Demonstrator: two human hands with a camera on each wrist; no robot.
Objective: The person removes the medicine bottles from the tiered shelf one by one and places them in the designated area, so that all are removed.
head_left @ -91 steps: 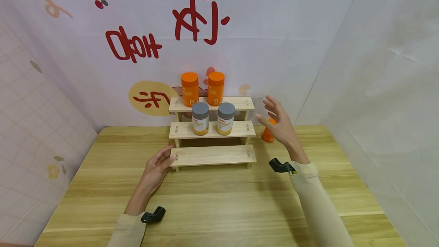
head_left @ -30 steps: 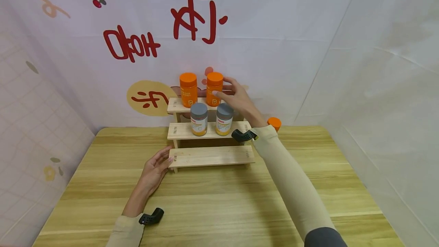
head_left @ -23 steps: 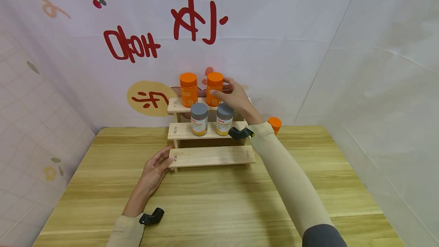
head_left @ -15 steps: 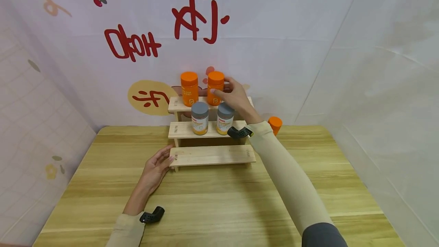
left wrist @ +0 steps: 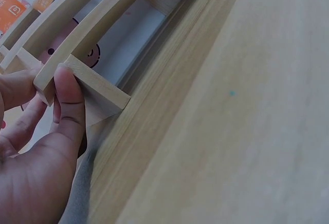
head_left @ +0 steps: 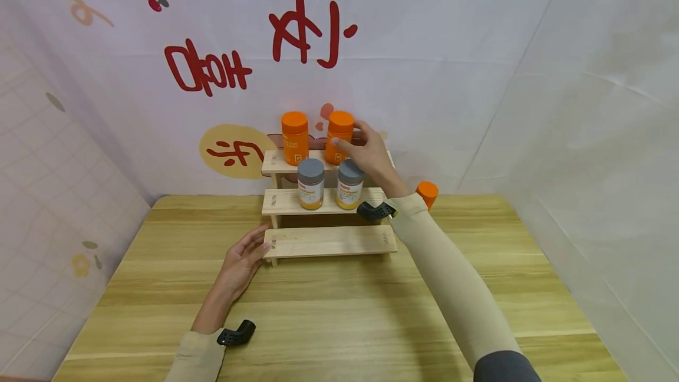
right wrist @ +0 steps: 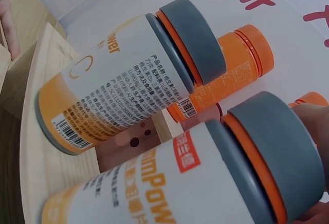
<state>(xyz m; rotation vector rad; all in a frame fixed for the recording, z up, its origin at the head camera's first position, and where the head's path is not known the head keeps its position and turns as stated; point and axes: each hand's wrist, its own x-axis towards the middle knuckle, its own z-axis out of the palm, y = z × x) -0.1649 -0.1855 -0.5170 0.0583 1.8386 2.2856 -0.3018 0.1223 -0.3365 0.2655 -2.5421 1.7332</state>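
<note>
Wood-grain tabletop [head_left: 318, 323]: all-orange, pale-lettered bottle [head_left: 338, 131] is grasped by right hand [head_left: 372, 155]; bottom shelf [head_left: 329, 242] is pinched at left edge by left hand [head_left: 240, 264].

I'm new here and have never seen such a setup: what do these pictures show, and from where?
There is no machine here, just a person working bare-handed. The wide view is taken by a head-worn camera, the close ones from each wrist. A wooden rack stands on the table. The left hand grips the left end of its lowest step. The right hand holds an orange bottle at the top step, beside a second orange bottle. Two grey-capped bottles stand on the middle step, and a third orange bottle shows partly behind the right sleeve.
</note>
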